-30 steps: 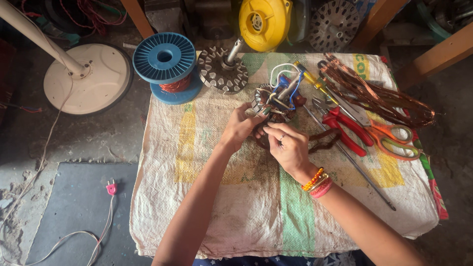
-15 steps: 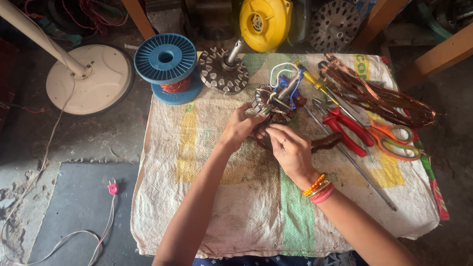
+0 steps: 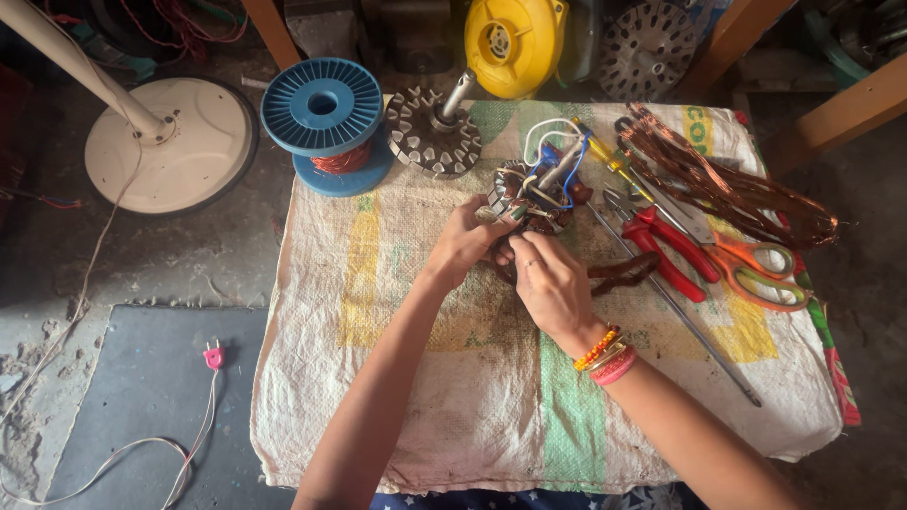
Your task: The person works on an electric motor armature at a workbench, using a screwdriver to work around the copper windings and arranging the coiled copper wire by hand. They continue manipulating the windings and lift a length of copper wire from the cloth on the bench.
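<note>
Bare woven sack cloth (image 3: pixel 453 397) lay open below and to the left of the wound motor stator (image 3: pixel 531 194), giving room to pass. To its right crowded the red-handled pliers (image 3: pixel 666 247), orange-handled scissors (image 3: pixel 756 269) and tangled copper wire (image 3: pixel 723 184). Behind it stood the toothed metal rotor (image 3: pixel 433 132) and blue plastic wire spool (image 3: pixel 326 118).

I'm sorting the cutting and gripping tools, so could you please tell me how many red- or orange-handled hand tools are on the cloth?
2: red-handled pliers right of the hands, and orange-handled scissors just beyond them. Others may be hidden under the copper wire bundle.
</note>
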{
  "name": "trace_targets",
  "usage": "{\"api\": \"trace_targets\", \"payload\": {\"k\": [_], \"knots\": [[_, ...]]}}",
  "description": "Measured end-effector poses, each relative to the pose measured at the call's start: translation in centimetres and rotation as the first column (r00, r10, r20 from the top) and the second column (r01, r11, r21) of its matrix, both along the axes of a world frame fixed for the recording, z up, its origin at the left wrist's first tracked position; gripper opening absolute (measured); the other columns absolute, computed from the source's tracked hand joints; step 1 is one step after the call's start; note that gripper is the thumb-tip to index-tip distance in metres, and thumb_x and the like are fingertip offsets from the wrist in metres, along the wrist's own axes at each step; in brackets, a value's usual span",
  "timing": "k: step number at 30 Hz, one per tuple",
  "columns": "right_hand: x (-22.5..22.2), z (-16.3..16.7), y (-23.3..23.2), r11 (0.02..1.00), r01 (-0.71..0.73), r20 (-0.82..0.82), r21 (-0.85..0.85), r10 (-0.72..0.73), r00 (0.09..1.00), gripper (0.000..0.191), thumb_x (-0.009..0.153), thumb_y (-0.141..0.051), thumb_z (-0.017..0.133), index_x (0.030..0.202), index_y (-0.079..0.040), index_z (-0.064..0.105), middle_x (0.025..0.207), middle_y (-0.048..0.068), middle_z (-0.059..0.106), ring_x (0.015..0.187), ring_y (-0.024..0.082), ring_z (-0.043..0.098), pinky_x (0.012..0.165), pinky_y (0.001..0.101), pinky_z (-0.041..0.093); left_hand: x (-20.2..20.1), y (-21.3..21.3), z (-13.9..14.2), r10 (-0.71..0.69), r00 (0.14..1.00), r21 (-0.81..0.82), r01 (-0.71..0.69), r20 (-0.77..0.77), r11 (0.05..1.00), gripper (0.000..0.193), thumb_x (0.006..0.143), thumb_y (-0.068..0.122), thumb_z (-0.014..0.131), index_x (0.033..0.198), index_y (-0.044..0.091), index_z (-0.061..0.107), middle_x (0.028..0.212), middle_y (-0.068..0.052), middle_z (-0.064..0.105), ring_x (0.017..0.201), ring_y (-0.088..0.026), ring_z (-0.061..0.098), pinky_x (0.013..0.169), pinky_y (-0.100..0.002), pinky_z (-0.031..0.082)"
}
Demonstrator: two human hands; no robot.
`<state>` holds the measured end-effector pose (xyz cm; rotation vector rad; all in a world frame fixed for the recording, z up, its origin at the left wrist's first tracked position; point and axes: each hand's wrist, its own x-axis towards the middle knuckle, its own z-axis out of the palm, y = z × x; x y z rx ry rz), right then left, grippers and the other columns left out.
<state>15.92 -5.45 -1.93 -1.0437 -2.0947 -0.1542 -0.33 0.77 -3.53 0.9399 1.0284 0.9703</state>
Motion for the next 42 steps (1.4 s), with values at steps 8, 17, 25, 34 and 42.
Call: {"api": "trace_targets", "payload": {"k": [8, 17, 25, 34, 42], "knots": [[1.1, -0.3, 0.7, 0.996, -0.082, 0.179, 0.027, 0.075, 0.981, 0.017, 0.082, 0.008, 0.067, 0.098, 0.002, 0.067, 0.106, 0.014, 0.067, 0.095, 0.027, 0.069, 0.081, 0.0355, 0.06, 0.1, 0.1, -0.9, 0.015, 0.999, 0.019, -0.015, -0.028, 1.0, 0.083, 0.085, 0.01, 0.076, 0.149, -0.013, 0.028, 0.077, -0.019, 0.072, 0.056, -0.02, 0.067, 0.05, -0.031, 0.058], [1.7, -2.3, 0.5, 0.988, -0.132, 0.187, -0.075, 0.144, 0.972, 0.019, 0.083, 0.011, 0.065, 0.098, -0.002, 0.067, 0.096, 0.011, 0.071, 0.084, 0.021, 0.068, 0.069, 0.0309, 0.059, 0.6, 0.3, -1.5, 0.053, 0.966, 0.198, -0.002, -0.252, 0.98, 0.084, 0.087, 0.02, 0.078, 0.148, -0.013, 0.031, 0.09, -0.019, 0.076, 0.064, -0.016, 0.073, 0.06, -0.029, 0.06], [3.7, -0.9, -1.6, 0.986, -0.06, -0.165, -0.157, 0.034, 0.986, 0.02, 0.082, 0.004, 0.073, 0.098, -0.006, 0.067, 0.088, 0.007, 0.074, 0.074, 0.018, 0.072, 0.063, 0.0294, 0.058, 0.2, -0.1, 0.2, 0.019, 0.996, 0.002, -0.019, -0.089, 1.0, 0.064, 0.091, 0.025, 0.071, 0.136, -0.013, 0.046, 0.064, -0.014, 0.068, 0.047, -0.018, 0.062, 0.044, -0.03, 0.051], [8.2, 0.5, -1.7, 0.888, 0.115, -0.367, -0.446, -0.299, 0.881, 0.014, 0.09, 0.006, 0.072, 0.092, 0.0, 0.059, 0.075, 0.003, 0.065, 0.069, 0.008, 0.065, 0.063, 0.0241, 0.05, -0.1, 0.6, -1.5, 0.07, 0.962, 0.117, -0.04, -0.265, 0.992, 0.066, 0.087, 0.032, 0.077, 0.131, -0.011, 0.055, 0.077, -0.009, 0.071, 0.064, -0.009, 0.062, 0.058, -0.025, 0.049], [8.8, 2.8, 0.6, 0.705, 0.229, -0.195, -0.672, -0.466, 0.863, 0.018, 0.084, 0.001, 0.078, 0.096, -0.003, 0.064, 0.079, 0.009, 0.075, 0.063, 0.012, 0.068, 0.054, 0.0287, 0.048, -0.8, -0.4, 2.5, 0.009, 0.898, 0.071, 0.025, -0.44, 0.997, 0.06, 0.084, 0.032, 0.076, 0.131, 0.0, 0.059, 0.075, -0.009, 0.079, 0.058, -0.01, 0.066, 0.054, -0.027, 0.047]]}}
